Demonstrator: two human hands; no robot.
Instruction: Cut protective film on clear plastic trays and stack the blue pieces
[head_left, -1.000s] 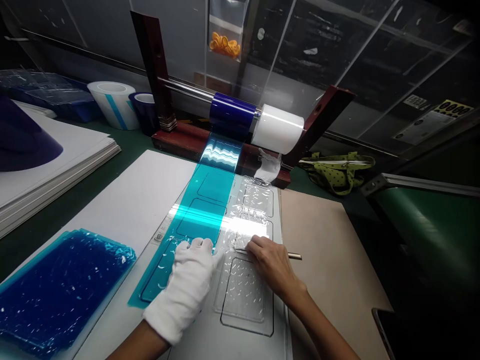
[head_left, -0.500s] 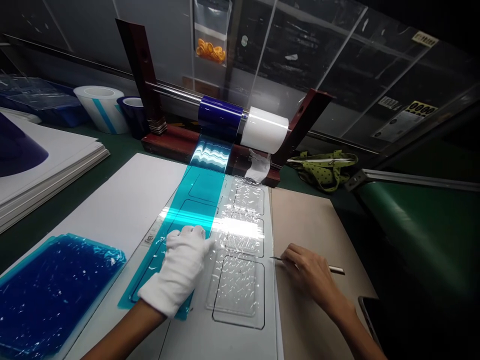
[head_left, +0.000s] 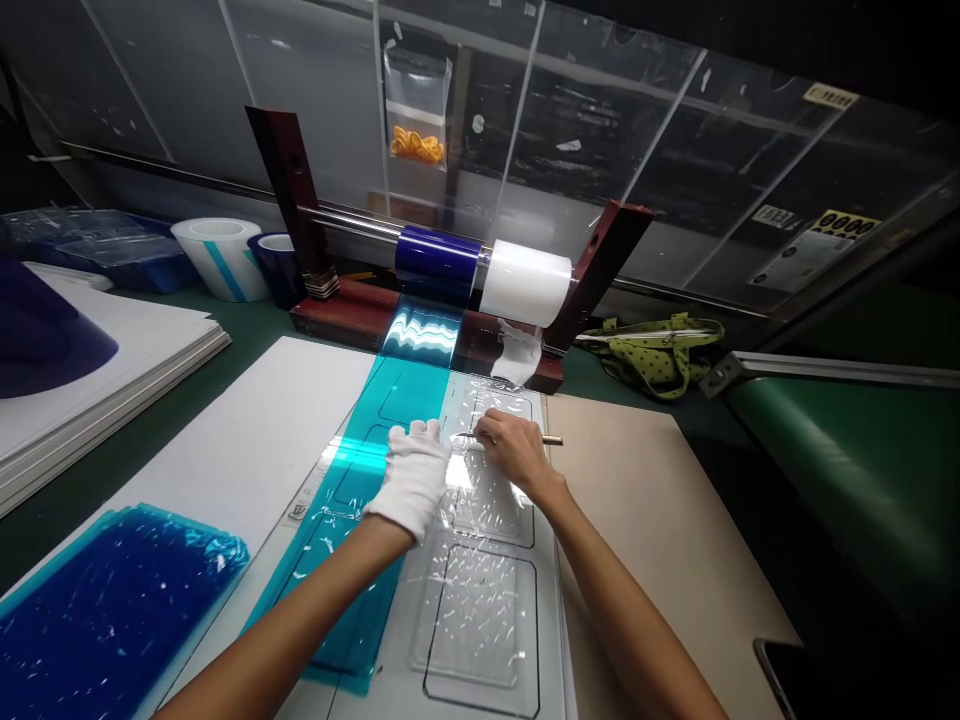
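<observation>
My left hand (head_left: pixel 415 470), in a white glove, presses down with its fingers forward on the right edge of a strip of clear blue film (head_left: pixel 360 450). The film runs from a dark blue roll (head_left: pixel 439 262) down over a pale board marked with black rounded rectangles. My bare right hand (head_left: pixel 512 448) is closed around a slim craft knife (head_left: pixel 553 440), its blade pointing left close to my gloved fingers and the film's edge. Beneath my right hand lie clear film pieces (head_left: pixel 480 610) in the marked rectangles.
A dark red stand (head_left: pixel 345 312) holds the blue roll and a white roll (head_left: pixel 529 282). Blue film sheets (head_left: pixel 112 610) are stacked at left, near a paper stack (head_left: pixel 150 350). A brown board (head_left: pixel 637 480), a green pouch (head_left: pixel 652 350) and a phone (head_left: pixel 776 675) are on the right.
My right hand has moved left and forward with the craft knife, from beside the brown board to the film's right edge. My left hand has slid forward and right along the film.
</observation>
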